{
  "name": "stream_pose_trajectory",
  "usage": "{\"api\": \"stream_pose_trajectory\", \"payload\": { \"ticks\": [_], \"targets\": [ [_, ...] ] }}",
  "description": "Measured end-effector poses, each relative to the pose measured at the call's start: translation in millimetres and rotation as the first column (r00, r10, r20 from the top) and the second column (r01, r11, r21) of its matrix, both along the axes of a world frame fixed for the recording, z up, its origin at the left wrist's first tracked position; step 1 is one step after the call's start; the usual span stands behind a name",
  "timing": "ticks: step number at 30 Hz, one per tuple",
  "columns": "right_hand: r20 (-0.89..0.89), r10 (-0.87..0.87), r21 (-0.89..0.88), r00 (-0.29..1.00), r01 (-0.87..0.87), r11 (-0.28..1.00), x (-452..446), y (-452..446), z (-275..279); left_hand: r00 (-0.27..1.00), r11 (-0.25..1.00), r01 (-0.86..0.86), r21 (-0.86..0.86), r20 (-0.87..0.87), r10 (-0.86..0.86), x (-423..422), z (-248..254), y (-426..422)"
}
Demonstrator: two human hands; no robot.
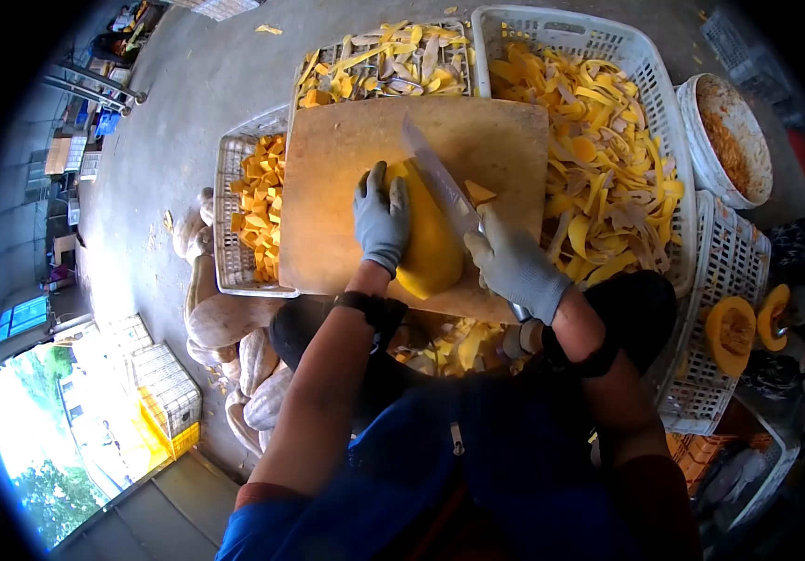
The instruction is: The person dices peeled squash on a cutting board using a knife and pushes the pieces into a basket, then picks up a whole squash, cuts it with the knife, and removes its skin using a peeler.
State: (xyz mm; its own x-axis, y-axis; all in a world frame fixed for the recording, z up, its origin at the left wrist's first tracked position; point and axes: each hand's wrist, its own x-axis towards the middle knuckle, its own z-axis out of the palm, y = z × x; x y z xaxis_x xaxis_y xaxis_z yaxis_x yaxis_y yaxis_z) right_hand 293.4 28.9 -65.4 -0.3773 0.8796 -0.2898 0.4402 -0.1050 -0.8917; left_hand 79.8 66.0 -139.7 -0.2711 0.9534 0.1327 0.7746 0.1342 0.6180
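Since that peeled pumpkin looks heavy, firm and slick, brace its side — left hand laid flat there, right hand clenched round the knife.

Tan board — peeled squash, orange chunk

Produce-Processing Work Area Under a Roof

The space resembles a workshop or packing shed. A bare grey concrete floor carries white perforated plastic crates, one heaped with long yellow-orange peelings. Whole tan squashes lie in a pile, and an opening shows bright daylight and green trees outside.
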Motion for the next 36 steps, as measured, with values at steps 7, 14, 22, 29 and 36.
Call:
{"api": "stream_pose_trajectory", "payload": {
  "ticks": [7, 14, 22, 29, 36],
  "targets": [
    [0.065, 0.105, -0.183, 0.992, -0.091, 0.979, -4, 22, 30, 1.0, 1.0, -0.022, -0.018, 0.005, 0.022, 2, 4, -1],
    [0.069, 0.094, -0.165, 0.993, -0.081, 0.983, -48, 54, -8, 1.0, 0.999, -0.03, -0.031, 0.002, 0.03, -1, 5, -3],
    [0.009, 0.179, -0.336, 0.984, -0.165, 0.927, -40, 73, 11, 0.999, 0.997, -0.044, -0.071, -0.031, 0.042, 2, 6, -3],
    [0.086, 0.067, -0.175, 0.994, -0.052, 0.983, -60, 52, -28, 0.998, 0.998, -0.052, -0.044, 0.035, 0.053, 0, 8, 2],
    [0.095, 0.207, -0.347, 0.974, -0.163, 0.924, 5, 14, 34, 0.995, 0.995, -0.092, -0.042, 0.024, 0.093, 5, 2, -2]
  ]
}}
